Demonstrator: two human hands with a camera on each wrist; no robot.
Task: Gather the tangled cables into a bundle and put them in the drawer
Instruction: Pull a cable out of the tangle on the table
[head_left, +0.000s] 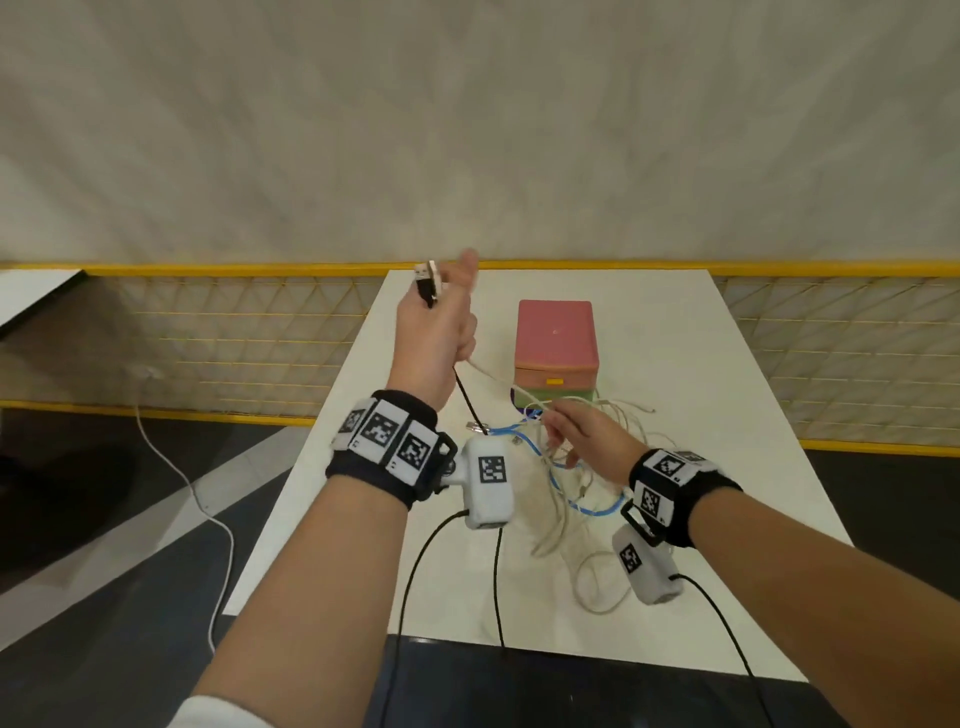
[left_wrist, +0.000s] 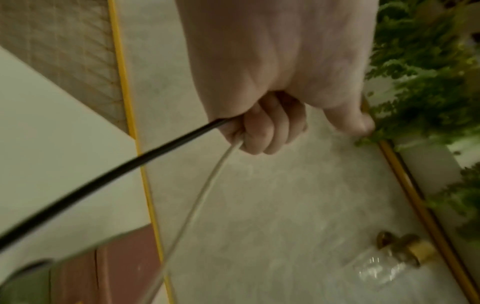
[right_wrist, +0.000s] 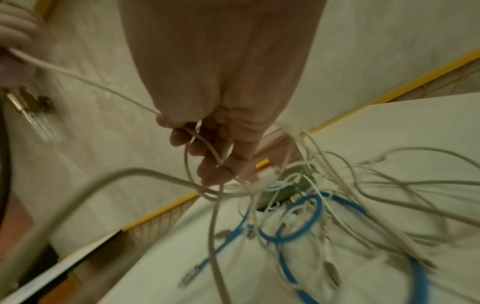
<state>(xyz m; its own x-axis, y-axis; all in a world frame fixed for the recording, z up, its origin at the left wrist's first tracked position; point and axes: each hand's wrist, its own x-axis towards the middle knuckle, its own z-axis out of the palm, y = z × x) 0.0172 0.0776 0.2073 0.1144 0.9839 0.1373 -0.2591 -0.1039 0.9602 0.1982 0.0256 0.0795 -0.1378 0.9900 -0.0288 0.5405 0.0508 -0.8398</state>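
Observation:
A tangle of white and blue cables lies on the white table in front of a pink drawer box with a yellow handle. My left hand is raised above the table's left side. Its fist grips a black cable and a white cable, and their plugs stick out above the fist. My right hand is low over the tangle and its fingers pinch white strands. The blue cable loops beneath.
A yellow rail with netting runs behind and beside the table. A loose white cord trails on the dark floor at the left. Black leads from the wrist cameras hang over the table's near edge. Green foliage shows at the right.

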